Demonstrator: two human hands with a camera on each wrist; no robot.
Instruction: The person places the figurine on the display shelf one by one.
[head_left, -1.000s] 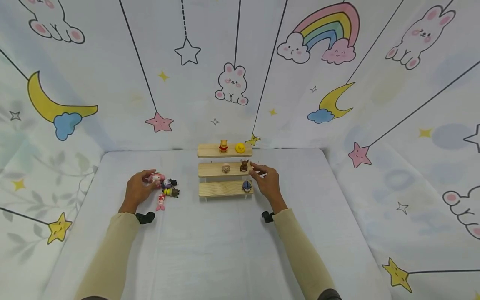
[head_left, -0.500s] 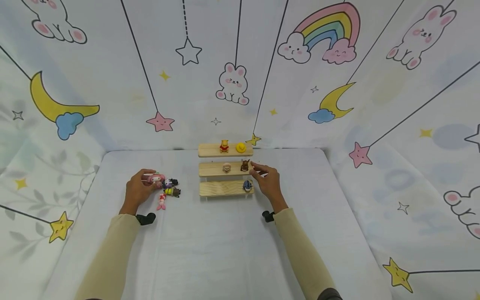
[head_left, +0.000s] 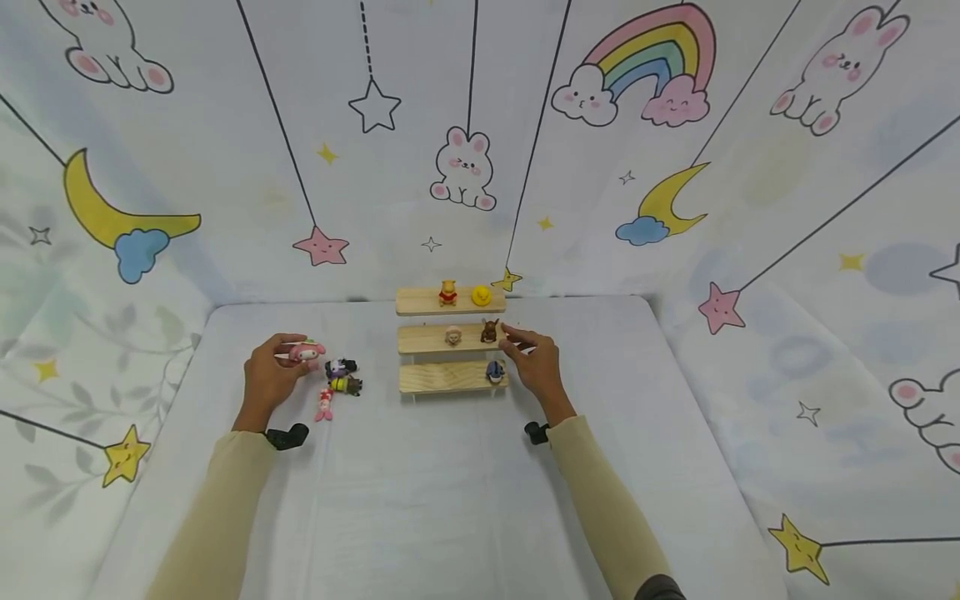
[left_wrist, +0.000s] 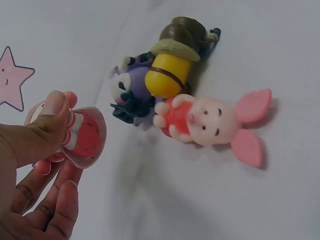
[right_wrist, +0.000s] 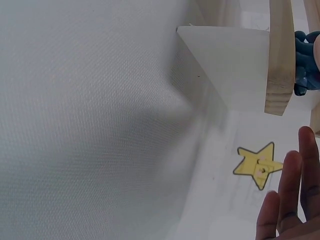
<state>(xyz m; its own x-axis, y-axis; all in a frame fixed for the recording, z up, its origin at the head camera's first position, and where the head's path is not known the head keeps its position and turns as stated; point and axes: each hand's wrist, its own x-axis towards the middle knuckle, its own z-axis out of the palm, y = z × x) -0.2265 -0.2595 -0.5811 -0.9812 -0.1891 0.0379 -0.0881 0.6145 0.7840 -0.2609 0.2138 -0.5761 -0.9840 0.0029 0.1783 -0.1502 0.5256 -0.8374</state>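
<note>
Pinching a pink-and-white plastic figurine [head_left: 304, 353] in your left hand [head_left: 267, 375], you hold your right hand [head_left: 537, 364] spread-fingered, perhaps steadying the tiered pale-wood shelf [head_left: 437, 377].

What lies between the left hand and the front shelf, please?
In the head view, the held pink figure, purple figure, yellow figure and piglet come first, then bare cloth.

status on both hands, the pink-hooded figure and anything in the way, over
Left hand holds pink-hooded figure. Right hand at right end of shelf, contact unclear. Three other figures lie between left hand and shelf, maybe in the way.
</note>
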